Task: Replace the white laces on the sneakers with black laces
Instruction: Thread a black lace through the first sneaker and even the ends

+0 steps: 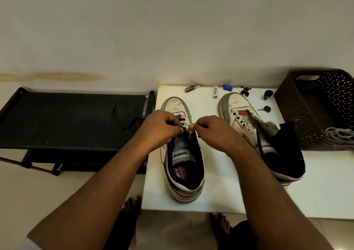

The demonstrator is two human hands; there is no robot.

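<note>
Two worn white sneakers stand on a white table [220, 173]. The left sneaker [183, 165] has a black lace [184, 129] threaded through its lower eyelets. My left hand [159, 129] and my right hand [214, 129] meet above its tongue, each pinching a part of that black lace. The right sneaker [249, 127] has bare eyelets and an open tongue. A second black lace [124, 121] lies on the black rack to the left. White laces [341, 133] lie in the brown basket.
A brown perforated basket [298, 104] stands at the table's right end. A black shoe rack [67, 119] stands left of the table. Along the table's far edge lie a small cutter [192, 87], a battery [215, 92], a blue cap [228, 87] and keys [265, 109].
</note>
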